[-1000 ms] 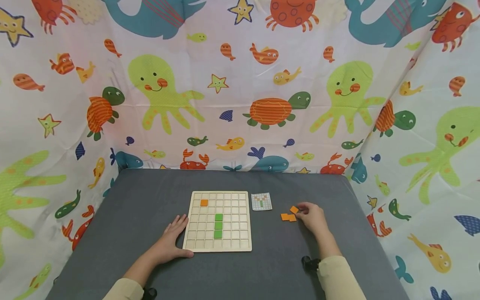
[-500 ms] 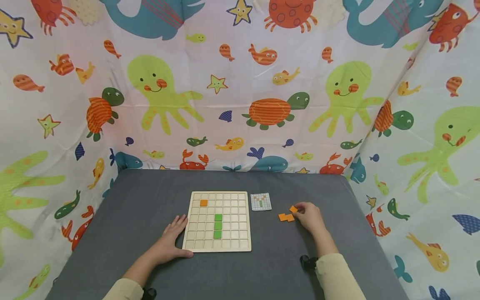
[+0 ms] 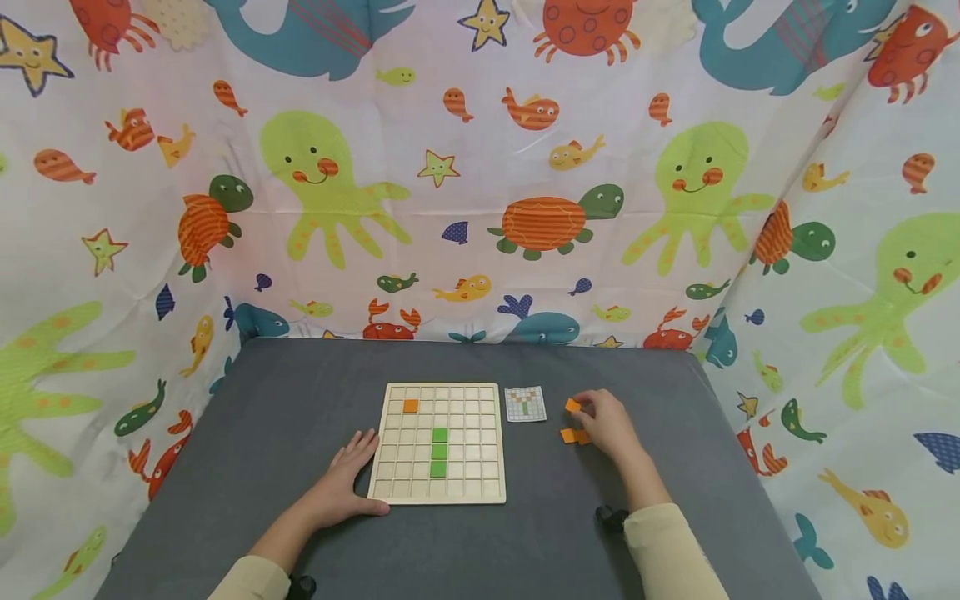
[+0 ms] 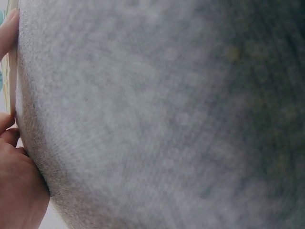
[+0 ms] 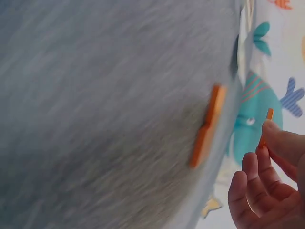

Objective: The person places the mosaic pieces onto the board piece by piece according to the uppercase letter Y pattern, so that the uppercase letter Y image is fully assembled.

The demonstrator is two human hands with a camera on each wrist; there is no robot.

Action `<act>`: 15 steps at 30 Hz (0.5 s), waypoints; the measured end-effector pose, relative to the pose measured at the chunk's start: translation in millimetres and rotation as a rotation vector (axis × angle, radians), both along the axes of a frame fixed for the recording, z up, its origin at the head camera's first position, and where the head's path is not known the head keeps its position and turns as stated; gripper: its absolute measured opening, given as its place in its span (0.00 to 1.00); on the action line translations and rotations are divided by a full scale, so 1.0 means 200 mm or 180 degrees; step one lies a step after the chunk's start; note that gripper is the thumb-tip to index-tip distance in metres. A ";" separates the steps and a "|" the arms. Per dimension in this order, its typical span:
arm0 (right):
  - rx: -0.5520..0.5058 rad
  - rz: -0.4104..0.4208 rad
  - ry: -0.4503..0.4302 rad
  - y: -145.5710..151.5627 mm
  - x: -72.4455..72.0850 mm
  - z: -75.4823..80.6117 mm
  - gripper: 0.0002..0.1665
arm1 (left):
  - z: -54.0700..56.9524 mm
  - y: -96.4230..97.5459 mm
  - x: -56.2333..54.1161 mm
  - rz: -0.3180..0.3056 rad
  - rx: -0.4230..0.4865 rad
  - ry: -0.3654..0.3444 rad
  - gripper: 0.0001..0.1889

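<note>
My right hand (image 3: 609, 423) pinches an orange square tile (image 5: 269, 114) between thumb and fingers, raised off the table in the right wrist view. Two more orange tiles (image 5: 208, 126) lie together on the cloth just below it. At the near left corner of a wooden grid board (image 3: 474, 446), my left hand (image 3: 341, 483) rests with fingers spread along the left edge and thumb at the front edge. One orange tile (image 3: 410, 406) sits in the board's upper left area. Three green tiles (image 3: 439, 452) form a column near its middle.
A small printed pattern card (image 3: 526, 404) lies just right of the board, between it and my right hand. Grey cloth (image 3: 315, 392) covers the table. A curtain with sea animals (image 3: 450, 217) hangs behind and at both sides.
My right hand has lifted the orange tile and carried it a little left and away from me, off the two other loose tiles. The left hand stays at the board.
</note>
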State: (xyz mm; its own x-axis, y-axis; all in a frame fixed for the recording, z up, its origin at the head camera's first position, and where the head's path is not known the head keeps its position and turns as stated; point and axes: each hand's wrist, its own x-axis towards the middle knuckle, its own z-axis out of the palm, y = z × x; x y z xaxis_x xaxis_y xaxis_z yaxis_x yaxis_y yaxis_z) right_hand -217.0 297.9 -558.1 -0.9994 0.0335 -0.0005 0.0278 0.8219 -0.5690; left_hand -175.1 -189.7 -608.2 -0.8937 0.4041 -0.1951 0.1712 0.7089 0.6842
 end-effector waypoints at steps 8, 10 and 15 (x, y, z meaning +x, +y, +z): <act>-0.0068 0.0142 0.0128 -0.17 -0.03 0.05 0.16 | 0.01 0.01 0.00 0.0005 -0.0067 0.0016 0.68; -0.0082 0.0181 0.0153 -0.22 -0.03 0.06 0.16 | 0.01 0.01 0.00 0.0008 -0.0061 -0.0005 0.68; -0.0058 0.0293 0.0208 -0.33 -0.04 0.07 0.15 | 0.00 0.01 0.00 0.0027 -0.0021 0.0003 0.68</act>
